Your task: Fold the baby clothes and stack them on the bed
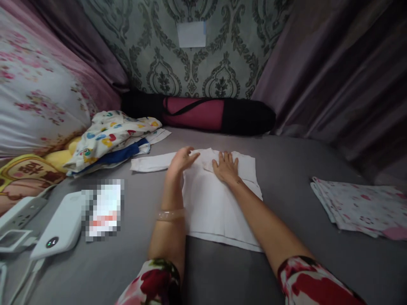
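A white long-sleeved garment [210,207] lies spread flat on a grey bed sheet [280,169], one sleeve stretched out to the left. My left hand [182,160] rests on the garment near its collar, fingers loosely curved and pointing right, with a clear bangle on that wrist. Flat on the upper part of the garment lies my right hand [226,167], fingers spread apart. Neither hand holds anything.
A heap of colourful printed clothes [110,140] lies at the left. A folded floral cloth [362,207] sits at the right. A white power bank [60,231], a power strip [15,214] and cables lie at the near left. A pink and black rolled bag [206,113] lies along the wall.
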Demonstrator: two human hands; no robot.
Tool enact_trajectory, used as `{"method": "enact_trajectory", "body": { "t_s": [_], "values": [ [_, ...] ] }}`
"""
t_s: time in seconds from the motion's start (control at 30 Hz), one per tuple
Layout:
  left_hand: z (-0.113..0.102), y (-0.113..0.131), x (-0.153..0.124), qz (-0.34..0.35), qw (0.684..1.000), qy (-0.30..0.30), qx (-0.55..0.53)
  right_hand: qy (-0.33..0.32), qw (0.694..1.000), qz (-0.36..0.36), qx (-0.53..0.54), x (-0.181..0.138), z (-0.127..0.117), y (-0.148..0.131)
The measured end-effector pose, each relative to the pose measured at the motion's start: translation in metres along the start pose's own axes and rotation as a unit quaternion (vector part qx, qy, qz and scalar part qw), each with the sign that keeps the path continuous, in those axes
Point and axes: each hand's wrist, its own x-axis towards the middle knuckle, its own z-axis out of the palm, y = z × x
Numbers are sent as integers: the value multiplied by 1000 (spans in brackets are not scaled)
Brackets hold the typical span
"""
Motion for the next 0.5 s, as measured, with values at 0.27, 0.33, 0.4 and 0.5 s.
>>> {"method": "enact_trajectory", "body": {
  "t_s": [0.27, 0.33, 0.4, 0.5],
  "values": [
    [-69, -38, -30, -211, 951, 209, 92, 57, 995, -87, 12, -6, -8, -31],
    [-68, -52, -39, -269, 917, 256, 145, 43, 991, -122, 23, -7, -3, -44],
    [-63, -63, -43, -315, 892, 284, 159, 28, 990, -133, 27, -6, 3, -51],
    [-53, -75, -40, -342, 872, 317, 150, 26, 990, -134, 21, -4, 9, -54]
  ]
}}
